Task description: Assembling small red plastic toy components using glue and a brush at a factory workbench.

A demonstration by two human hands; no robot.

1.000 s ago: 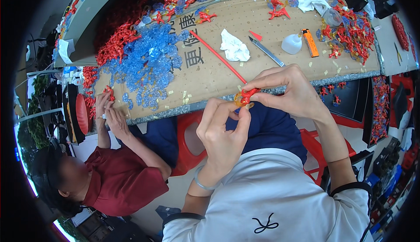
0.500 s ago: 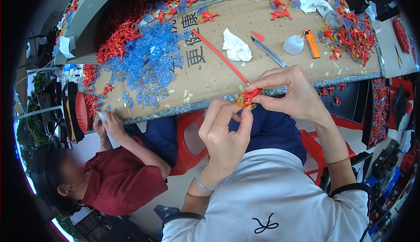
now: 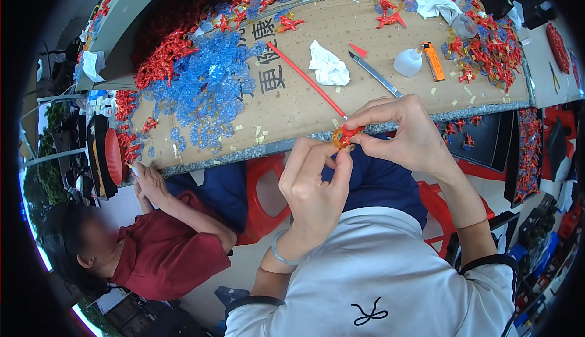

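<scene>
Several black printed characters (image 3: 268,56) mark the cardboard (image 3: 329,20) on the table (image 3: 245,154); near its edge, left hand (image 3: 317,181) and right hand (image 3: 407,134) share a pinching grip on a red-and-yellow figure (image 3: 348,134), with red stick (image 3: 304,80), cutter (image 3: 373,73) and tissue (image 3: 329,66) beyond

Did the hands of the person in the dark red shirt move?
Yes. That person's hands have drawn back toward their body, from over the tabletop to about its grey near edge.
</scene>
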